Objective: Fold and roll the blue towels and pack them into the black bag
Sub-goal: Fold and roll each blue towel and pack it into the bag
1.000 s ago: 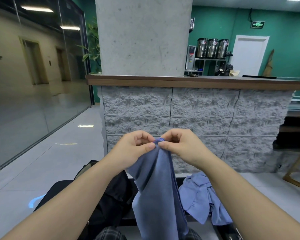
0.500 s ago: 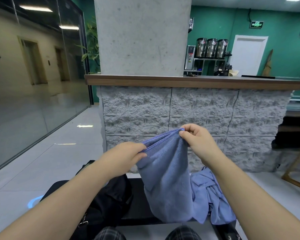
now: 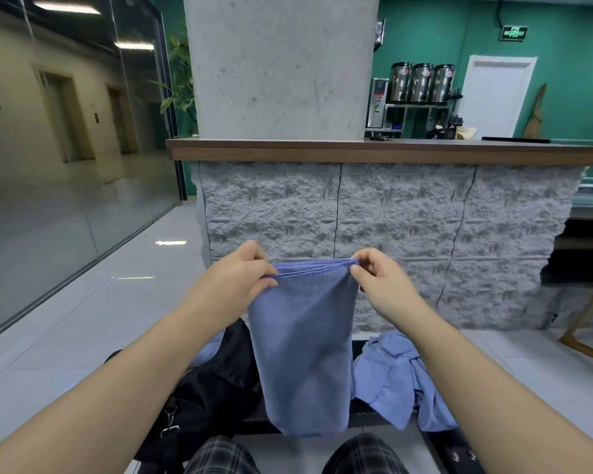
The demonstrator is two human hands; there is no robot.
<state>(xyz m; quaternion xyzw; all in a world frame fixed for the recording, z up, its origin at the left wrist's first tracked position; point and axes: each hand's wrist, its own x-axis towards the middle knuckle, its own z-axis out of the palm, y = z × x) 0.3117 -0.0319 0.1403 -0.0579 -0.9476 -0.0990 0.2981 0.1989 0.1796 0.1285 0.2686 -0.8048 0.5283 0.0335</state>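
Before a stone counter (image 3: 391, 213) (green walls), both hands pinch a hanging blue towel (image 3: 302, 354).

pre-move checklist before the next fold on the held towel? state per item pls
1. Left hand pinches a top corner of the held towel: ok.
2. Right hand pinches the other top corner: ok.
3. Top edge stretched level between the hands: ok.
4. Towel hangs free, already doubled, layered edges at top: ok.
5. Black bag open to receive a roll: cannot tell, mouth hidden.
6. Loose towels on the bench clear of the hanging one: not ok, they sit right beside it.
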